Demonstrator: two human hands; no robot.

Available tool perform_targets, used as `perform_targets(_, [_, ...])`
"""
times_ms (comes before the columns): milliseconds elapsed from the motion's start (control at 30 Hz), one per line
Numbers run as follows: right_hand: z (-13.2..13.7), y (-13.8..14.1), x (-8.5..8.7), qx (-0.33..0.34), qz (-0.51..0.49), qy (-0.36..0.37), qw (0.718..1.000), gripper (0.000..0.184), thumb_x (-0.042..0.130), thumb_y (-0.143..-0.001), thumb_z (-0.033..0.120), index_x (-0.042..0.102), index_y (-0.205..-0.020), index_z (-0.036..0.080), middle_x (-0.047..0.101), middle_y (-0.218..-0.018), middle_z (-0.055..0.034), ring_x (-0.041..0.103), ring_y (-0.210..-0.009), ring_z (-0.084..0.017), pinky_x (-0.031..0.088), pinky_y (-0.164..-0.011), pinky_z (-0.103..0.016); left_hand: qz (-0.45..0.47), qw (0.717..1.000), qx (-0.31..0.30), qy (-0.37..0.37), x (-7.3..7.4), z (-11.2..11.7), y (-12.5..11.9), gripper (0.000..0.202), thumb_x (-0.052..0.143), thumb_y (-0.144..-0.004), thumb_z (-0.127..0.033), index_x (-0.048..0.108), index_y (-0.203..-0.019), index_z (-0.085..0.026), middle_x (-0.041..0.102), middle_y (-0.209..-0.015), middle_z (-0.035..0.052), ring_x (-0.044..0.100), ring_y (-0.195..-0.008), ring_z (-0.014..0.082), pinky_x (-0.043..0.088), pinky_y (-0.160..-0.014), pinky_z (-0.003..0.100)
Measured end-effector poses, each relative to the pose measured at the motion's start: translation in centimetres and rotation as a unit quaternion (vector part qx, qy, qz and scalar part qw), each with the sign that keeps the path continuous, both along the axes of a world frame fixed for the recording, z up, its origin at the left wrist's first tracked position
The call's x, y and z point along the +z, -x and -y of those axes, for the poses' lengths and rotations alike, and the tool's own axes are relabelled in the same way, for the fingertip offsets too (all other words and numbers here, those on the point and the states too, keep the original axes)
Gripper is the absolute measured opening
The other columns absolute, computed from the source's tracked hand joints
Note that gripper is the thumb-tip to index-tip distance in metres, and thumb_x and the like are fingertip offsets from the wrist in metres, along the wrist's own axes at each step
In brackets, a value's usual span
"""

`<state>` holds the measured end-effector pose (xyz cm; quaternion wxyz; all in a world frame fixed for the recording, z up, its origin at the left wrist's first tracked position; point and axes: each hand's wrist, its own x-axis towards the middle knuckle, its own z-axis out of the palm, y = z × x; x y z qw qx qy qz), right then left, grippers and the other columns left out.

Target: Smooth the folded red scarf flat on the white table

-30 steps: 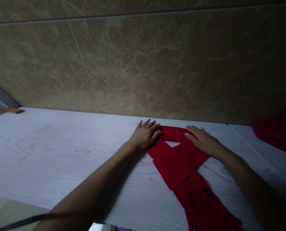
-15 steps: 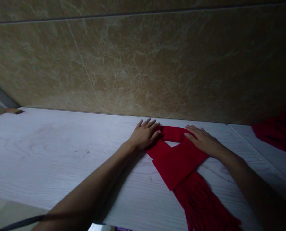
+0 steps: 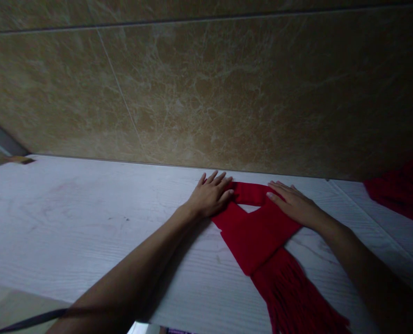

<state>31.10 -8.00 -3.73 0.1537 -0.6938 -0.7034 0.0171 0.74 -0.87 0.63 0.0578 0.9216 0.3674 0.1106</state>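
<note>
A red scarf (image 3: 258,239) lies flat, looped and crossed over itself, with its fringe hanging toward the near edge of the white wood-grain table (image 3: 70,218). My left hand (image 3: 211,195) rests on the upper left corner of the loop, fingers spread and palm down. On the upper right corner lies my right hand (image 3: 293,202), also flat, its thumb a little apart from the fingers. Both palms hide the scarf's folds beneath them. Between the hands runs a straight band of the scarf, with a small gap of table showing under it.
A second heap of red fringed fabric (image 3: 401,190) sits at the right by the wall. Behind the table rises a brown marble-look tiled wall (image 3: 199,93). A dark cord (image 3: 35,319) crosses the lower left, and a small brown block (image 3: 20,160) is at the far left corner.
Almost nothing differs. My left hand has shifted very slightly to the right on the scarf; my right hand and the scarf look the same.
</note>
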Motion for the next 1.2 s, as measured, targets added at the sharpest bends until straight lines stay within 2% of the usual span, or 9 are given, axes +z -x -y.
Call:
perform_targets(100, [-0.03,-0.09,-0.06,0.003,0.0,-0.003,1.0,0.062,0.032,-0.103,0.06,0.057,-0.147,0.024,0.052,-0.157,-0.0095,0.042,-0.149,-0.031,0.029,-0.126,-0.059,0.028,0.999,0.022,-0.025,0.13,0.09,0.04,0.061,0.027,-0.108,-0.052,0.035,-0.163,-0.025,0.025,-0.174,0.0082,0.016,-0.162,0.0299,0.015,-0.131,0.058])
perform_targets(233, [-0.07,-0.07,-0.01,0.003,-0.001,0.0,1.0,0.063,0.032,-0.102,0.059,0.057,-0.147,0.023,0.051,-0.157,-0.0101,0.042,-0.149,-0.031,0.029,-0.125,-0.059,-0.019,1.0,0.008,0.017,0.04,0.09,0.12,0.061,0.027,-0.108,-0.054,0.041,-0.16,-0.027,0.036,-0.17,0.0085,0.025,-0.16,0.0333,0.012,-0.128,0.067])
perform_targets(367, [-0.05,0.09,0.13,-0.003,-0.001,0.006,1.0,0.065,0.031,-0.102,0.058,0.056,-0.148,0.019,0.05,-0.157,-0.0118,0.04,-0.15,-0.032,0.027,-0.126,-0.059,0.006,1.0,0.018,-0.004,-0.1,0.05,0.12,0.062,0.028,-0.108,-0.054,0.038,-0.161,-0.025,0.031,-0.172,0.0077,0.015,-0.162,0.0314,0.011,-0.13,0.064])
perform_targets(500, [0.08,0.3,0.36,-0.006,-0.001,0.013,1.0,0.065,0.031,-0.102,0.059,0.055,-0.149,0.02,0.05,-0.158,-0.0117,0.039,-0.151,-0.031,0.027,-0.127,-0.058,-0.017,1.0,0.005,0.018,-0.22,0.09,0.1,0.061,0.027,-0.108,-0.055,0.043,-0.159,-0.026,0.037,-0.169,0.0082,0.026,-0.16,0.0334,0.013,-0.128,0.067])
perform_targets(800, [0.23,0.5,0.7,-0.009,-0.002,0.027,1.0,0.071,0.029,-0.101,0.06,0.053,-0.151,0.015,0.047,-0.159,-0.0136,0.037,-0.152,-0.031,0.023,-0.128,-0.056,-0.01,1.0,-0.01,0.026,0.11,-0.21,0.29,0.058,0.029,-0.108,-0.052,0.046,-0.156,-0.026,0.04,-0.168,0.0071,0.03,-0.159,0.0291,0.019,-0.129,0.061])
perform_targets(900, [0.22,0.52,0.67,-0.007,-0.003,0.026,1.0,0.07,0.029,-0.101,0.058,0.052,-0.151,0.015,0.047,-0.16,-0.0137,0.038,-0.152,-0.031,0.023,-0.128,-0.057,0.011,1.0,-0.003,0.007,0.13,-0.33,0.33,0.058,0.029,-0.108,-0.051,0.044,-0.157,-0.025,0.038,-0.169,0.007,0.026,-0.16,0.0272,0.019,-0.13,0.056])
perform_targets(1033, [0.2,0.54,0.62,-0.008,-0.004,0.022,1.0,0.07,0.029,-0.102,0.057,0.053,-0.151,0.014,0.048,-0.159,-0.0149,0.038,-0.151,-0.032,0.024,-0.128,-0.057,-0.005,1.0,-0.012,0.019,0.06,-0.35,0.4,0.057,0.03,-0.108,-0.051,0.048,-0.155,-0.024,0.042,-0.166,0.0077,0.03,-0.158,0.0293,0.022,-0.129,0.057])
perform_targets(1133, [0.19,0.55,0.62,-0.009,-0.005,0.022,1.0,0.069,0.03,-0.102,0.057,0.053,-0.151,0.014,0.048,-0.159,-0.015,0.038,-0.151,-0.032,0.024,-0.128,-0.056,0.018,1.0,0.006,-0.005,0.01,-0.3,0.42,0.059,0.032,-0.108,-0.05,0.045,-0.157,-0.021,0.037,-0.169,0.0082,0.025,-0.16,0.0289,0.022,-0.13,0.053])
perform_targets(1200, [0.19,0.55,0.62,-0.008,-0.005,0.022,1.0,0.07,0.03,-0.101,0.057,0.053,-0.151,0.013,0.048,-0.159,-0.0154,0.038,-0.151,-0.032,0.023,-0.128,-0.056,0.012,1.0,0.009,0.001,-0.04,-0.26,0.4,0.06,0.032,-0.108,-0.05,0.044,-0.158,-0.021,0.036,-0.17,0.0086,0.025,-0.16,0.0302,0.022,-0.13,0.055])
